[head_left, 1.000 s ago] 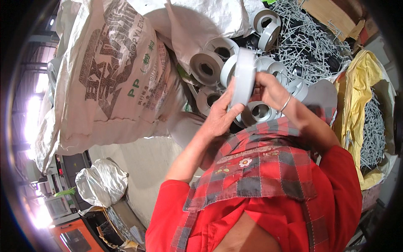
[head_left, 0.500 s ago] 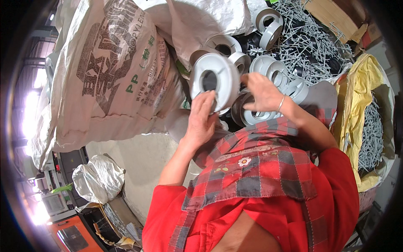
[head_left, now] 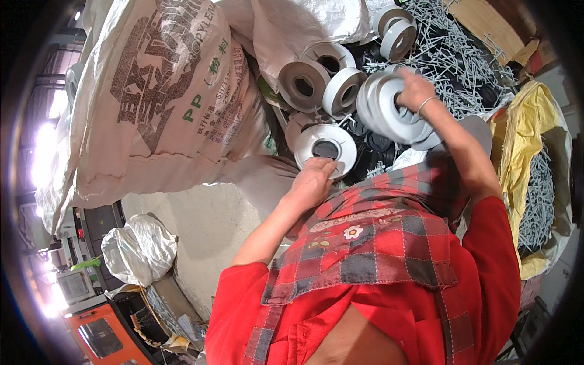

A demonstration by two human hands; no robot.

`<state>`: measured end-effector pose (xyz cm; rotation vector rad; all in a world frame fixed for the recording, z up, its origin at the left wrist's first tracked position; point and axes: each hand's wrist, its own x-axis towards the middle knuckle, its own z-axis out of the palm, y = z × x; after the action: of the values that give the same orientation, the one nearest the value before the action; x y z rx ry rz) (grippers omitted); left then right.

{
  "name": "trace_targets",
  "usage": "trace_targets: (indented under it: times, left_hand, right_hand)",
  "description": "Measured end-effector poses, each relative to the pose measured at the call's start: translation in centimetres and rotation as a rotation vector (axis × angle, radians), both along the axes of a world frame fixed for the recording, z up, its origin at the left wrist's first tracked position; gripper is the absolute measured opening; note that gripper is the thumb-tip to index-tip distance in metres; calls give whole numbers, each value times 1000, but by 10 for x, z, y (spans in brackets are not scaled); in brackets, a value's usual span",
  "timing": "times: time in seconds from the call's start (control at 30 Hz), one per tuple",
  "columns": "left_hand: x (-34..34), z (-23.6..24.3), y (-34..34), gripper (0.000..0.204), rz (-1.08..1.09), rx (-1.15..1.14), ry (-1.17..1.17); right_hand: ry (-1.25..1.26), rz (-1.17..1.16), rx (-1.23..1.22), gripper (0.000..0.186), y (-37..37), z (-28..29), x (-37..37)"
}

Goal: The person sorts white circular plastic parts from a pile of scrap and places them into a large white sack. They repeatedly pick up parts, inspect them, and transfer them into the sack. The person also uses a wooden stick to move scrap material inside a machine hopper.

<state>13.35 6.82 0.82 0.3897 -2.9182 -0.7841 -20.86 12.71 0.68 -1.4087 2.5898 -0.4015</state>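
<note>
My left hand (head_left: 312, 182) rests with its fingers over the near rim of a pale grey plastic ring (head_left: 342, 143), a round flanged part with a wide centre hole. My right hand (head_left: 416, 91) grips another pale grey ring (head_left: 382, 109), its fingers hooked at the hole. Motion blurs that ring, and I cannot tell whether more than one is held. Between the hands, a similar ring (head_left: 333, 92) stands on its side, beside a flat-lying ring (head_left: 286, 85). Black round pieces (head_left: 376, 141) lie below them.
Loose grey screw-like pins (head_left: 447, 67) pile up at the back right. A large white woven sack (head_left: 176, 176) stands at left. At right, a yellow-lined sack (head_left: 517, 115) holds more pins (head_left: 536, 201). An orange machine (head_left: 100, 334) is at lower left.
My left hand has lowered its ring onto the heap. My right hand has moved up and right and now lifts a ring from among the others there.
</note>
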Motion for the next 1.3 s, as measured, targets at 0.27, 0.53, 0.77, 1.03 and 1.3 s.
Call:
trace_targets:
  times: [0.27,0.53,0.77,1.03,1.3]
  left_hand:
    - [-49,15,5,39,278,706,52]
    - [-90,34,1,49,241,1593,440]
    - [-41,24,-25,27,669,1467,652]
    - [-43,20,-14,34,704,1219,588]
    - [-69,27,2,42,560,1319,474]
  right_hand:
    - [269,-346,-285,37,26,49,-79]
    - [-232,209,-331,72,6,56,53]
    - [-298,348,78,27,14,-69,61]
    - [-116,171,208,18,17,-80,60]
    - [-1084,-2,-332,27,25,19,87]
